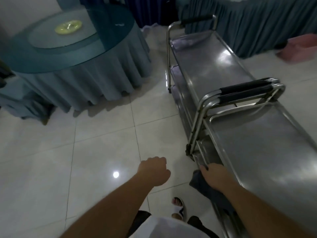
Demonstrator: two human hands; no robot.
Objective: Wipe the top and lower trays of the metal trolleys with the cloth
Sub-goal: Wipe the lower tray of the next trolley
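Observation:
Two metal trolleys stand end to end on the right. The near trolley [267,152] shows its bare top tray, and its black-padded handles meet those of the far trolley [211,60]. My right hand [216,176] holds a dark cloth [200,184] against the near trolley's left rim, beside a lower tray [204,152]. Over the floor, left of the trolley, my left hand [154,170] hangs with its fingers curled and holds nothing.
A round table [68,40] with a glass top and blue skirt stands at the back left. Blue-draped tables [257,23] line the back right, with a pink bundle [300,48] beside them. Glossy white floor tiles [85,152] spread left of the trolleys. My sandalled foot [178,205] is below.

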